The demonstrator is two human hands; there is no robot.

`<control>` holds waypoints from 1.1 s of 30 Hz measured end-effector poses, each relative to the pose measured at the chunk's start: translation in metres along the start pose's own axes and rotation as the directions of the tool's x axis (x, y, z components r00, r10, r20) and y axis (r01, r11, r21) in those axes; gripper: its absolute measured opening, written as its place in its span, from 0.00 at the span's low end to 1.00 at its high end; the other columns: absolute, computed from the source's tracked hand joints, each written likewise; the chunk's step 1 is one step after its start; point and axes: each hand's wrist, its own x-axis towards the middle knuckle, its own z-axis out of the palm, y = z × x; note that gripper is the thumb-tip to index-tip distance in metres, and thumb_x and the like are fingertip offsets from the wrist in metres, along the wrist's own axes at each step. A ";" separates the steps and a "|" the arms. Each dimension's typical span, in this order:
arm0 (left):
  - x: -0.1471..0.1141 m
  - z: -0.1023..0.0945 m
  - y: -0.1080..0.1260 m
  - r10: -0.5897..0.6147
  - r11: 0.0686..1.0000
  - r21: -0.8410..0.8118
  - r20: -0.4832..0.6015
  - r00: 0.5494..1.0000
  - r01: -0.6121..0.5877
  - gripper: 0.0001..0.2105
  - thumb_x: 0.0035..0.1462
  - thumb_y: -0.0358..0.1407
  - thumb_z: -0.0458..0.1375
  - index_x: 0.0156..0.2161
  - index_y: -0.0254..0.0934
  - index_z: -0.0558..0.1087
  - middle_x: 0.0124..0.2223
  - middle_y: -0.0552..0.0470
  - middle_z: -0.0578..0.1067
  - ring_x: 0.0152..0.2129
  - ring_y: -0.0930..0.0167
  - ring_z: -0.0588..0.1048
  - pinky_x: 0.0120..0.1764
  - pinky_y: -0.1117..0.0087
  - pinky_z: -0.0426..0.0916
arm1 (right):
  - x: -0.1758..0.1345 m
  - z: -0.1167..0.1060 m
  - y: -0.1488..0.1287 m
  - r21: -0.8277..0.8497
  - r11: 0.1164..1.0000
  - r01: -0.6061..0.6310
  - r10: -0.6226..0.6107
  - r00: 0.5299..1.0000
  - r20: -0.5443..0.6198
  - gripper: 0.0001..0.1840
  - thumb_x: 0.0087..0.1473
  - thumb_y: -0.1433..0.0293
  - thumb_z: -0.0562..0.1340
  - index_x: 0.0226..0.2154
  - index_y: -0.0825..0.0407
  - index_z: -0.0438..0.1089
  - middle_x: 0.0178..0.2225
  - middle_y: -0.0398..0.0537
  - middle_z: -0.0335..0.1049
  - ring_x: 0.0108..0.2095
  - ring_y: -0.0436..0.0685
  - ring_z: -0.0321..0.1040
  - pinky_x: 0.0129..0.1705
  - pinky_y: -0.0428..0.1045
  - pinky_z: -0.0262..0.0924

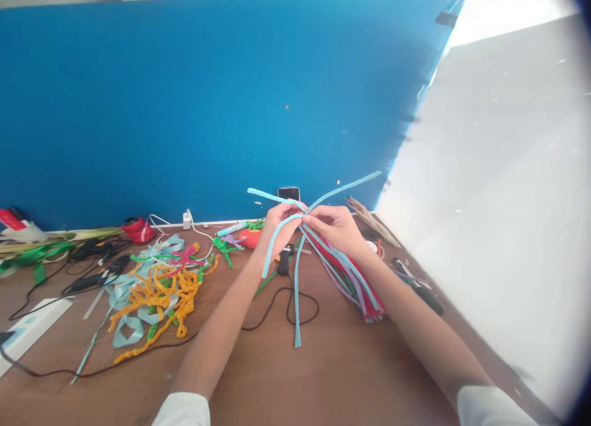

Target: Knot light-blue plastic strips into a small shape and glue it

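Observation:
Light blue pipe cleaners [344,186] meet at one crossing point and fan out in several directions, one hanging down toward the table. My left hand [285,224] pinches them at the crossing from the left. From the right, my right hand [333,226] closes its thumb and fingers on the same spot. Below my right hand and partly behind my right forearm lies a bundle of red, purple and blue pipe cleaners [355,284]. A phone [289,194] leans against the blue panel just behind my hands. Fingers hide the exact joint.
Orange twisted pipe cleaners [170,293] and light blue ribbon [128,332] lie tangled at left. A glue gun [285,260] with a dark cable sits beneath my hands. A white power strip [39,327] is at far left. A blue panel [207,106] borders the table's back.

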 end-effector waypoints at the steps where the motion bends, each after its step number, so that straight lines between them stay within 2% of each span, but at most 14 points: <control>1: -0.001 0.001 0.002 0.001 1.000 0.012 -0.003 1.000 -0.001 0.04 0.51 0.31 0.61 0.34 0.35 0.75 0.33 0.53 0.76 0.31 0.72 0.73 0.34 0.73 0.67 | -0.001 0.000 -0.002 -0.020 1.000 0.021 -0.021 1.000 -0.008 0.20 0.58 0.53 0.64 0.28 0.54 0.75 0.23 0.43 0.70 0.25 0.51 0.61 0.29 0.47 0.56; 6: -0.009 0.005 0.017 0.039 0.996 0.081 0.034 0.999 -0.042 0.03 0.57 0.31 0.56 0.35 0.37 0.72 0.33 0.55 0.73 0.31 0.72 0.71 0.35 0.74 0.66 | -0.004 0.002 -0.009 -0.020 0.998 0.059 -0.059 0.998 0.004 0.21 0.62 0.55 0.61 0.26 0.53 0.69 0.22 0.41 0.65 0.24 0.50 0.59 0.30 0.47 0.55; 9: -0.012 0.008 0.024 0.008 0.997 0.070 0.021 1.000 -0.009 0.04 0.59 0.33 0.55 0.37 0.38 0.72 0.36 0.53 0.74 0.33 0.71 0.71 0.36 0.74 0.67 | -0.006 0.004 -0.012 0.024 1.000 0.012 -0.012 1.000 -0.019 0.20 0.62 0.54 0.61 0.27 0.52 0.69 0.21 0.40 0.65 0.21 0.50 0.60 0.27 0.47 0.56; 14: -0.012 0.011 0.024 -0.037 0.995 -0.089 0.042 0.998 0.041 0.07 0.60 0.36 0.57 0.43 0.38 0.72 0.41 0.51 0.74 0.32 0.72 0.72 0.35 0.73 0.69 | -0.008 0.007 -0.015 0.105 0.992 -0.072 0.076 0.997 -0.032 0.19 0.59 0.53 0.64 0.29 0.52 0.70 0.21 0.41 0.70 0.16 0.49 0.65 0.20 0.46 0.57; 17: -0.010 0.008 0.020 -0.036 0.986 -0.158 0.083 0.996 0.049 0.08 0.60 0.39 0.60 0.42 0.38 0.73 0.39 0.51 0.74 0.31 0.72 0.72 0.34 0.73 0.69 | -0.009 0.005 -0.021 0.156 0.985 -0.070 0.071 0.997 -0.003 0.20 0.59 0.54 0.64 0.26 0.52 0.68 0.19 0.39 0.68 0.13 0.46 0.60 0.17 0.44 0.52; 21: -0.008 0.000 0.014 -0.042 0.963 -0.253 0.215 0.976 0.097 0.12 0.57 0.41 0.65 0.43 0.39 0.73 0.35 0.53 0.73 0.28 0.73 0.72 0.33 0.73 0.69 | -0.011 0.003 -0.028 0.265 0.960 -0.091 0.074 0.994 0.075 0.20 0.60 0.55 0.63 0.25 0.52 0.66 0.18 0.38 0.67 0.12 0.44 0.55 0.15 0.44 0.46; 23: -0.006 -0.001 0.011 -0.009 0.960 -0.271 0.202 0.979 0.065 0.11 0.55 0.41 0.67 0.40 0.38 0.74 0.36 0.54 0.73 0.29 0.74 0.72 0.32 0.73 0.69 | -0.012 0.004 -0.029 0.271 0.958 -0.098 0.077 0.993 0.088 0.20 0.61 0.56 0.63 0.25 0.52 0.66 0.19 0.39 0.67 0.13 0.45 0.57 0.16 0.44 0.48; 25: -0.005 -0.001 0.008 0.019 0.970 -0.243 0.131 0.991 0.014 0.11 0.53 0.40 0.68 0.38 0.38 0.75 0.38 0.53 0.73 0.31 0.74 0.73 0.33 0.74 0.69 | -0.013 0.006 -0.028 0.191 0.979 -0.076 0.068 0.996 0.050 0.19 0.62 0.56 0.61 0.26 0.51 0.67 0.19 0.39 0.67 0.15 0.46 0.59 0.18 0.45 0.52; 28: -0.002 0.000 0.004 -0.001 0.982 -0.188 0.032 0.999 0.007 0.12 0.51 0.41 0.69 0.35 0.36 0.77 0.38 0.52 0.76 0.34 0.72 0.74 0.37 0.72 0.70 | -0.013 0.009 -0.024 -0.168 0.984 0.057 -0.073 0.993 -0.089 0.15 0.63 0.60 0.60 0.29 0.51 0.70 0.22 0.42 0.69 0.20 0.49 0.62 0.24 0.46 0.56; 30: -0.001 0.001 0.002 -0.045 0.983 -0.179 0.013 0.999 0.046 0.13 0.48 0.42 0.70 0.34 0.36 0.77 0.36 0.51 0.77 0.33 0.71 0.75 0.38 0.70 0.70 | -0.013 0.010 -0.021 -0.466 0.872 0.150 -0.227 0.967 -0.113 0.12 0.64 0.63 0.59 0.33 0.52 0.72 0.26 0.45 0.72 0.25 0.51 0.65 0.28 0.47 0.55; 33: 0.000 0.000 0.001 -0.110 0.982 -0.158 -0.005 0.994 0.108 0.14 0.47 0.43 0.70 0.34 0.35 0.77 0.32 0.51 0.78 0.30 0.71 0.75 0.37 0.70 0.69 | -0.013 0.010 -0.018 -0.749 0.629 0.211 -0.327 0.945 -0.008 0.16 0.68 0.64 0.54 0.36 0.52 0.73 0.30 0.50 0.74 0.27 0.52 0.66 0.27 0.48 0.49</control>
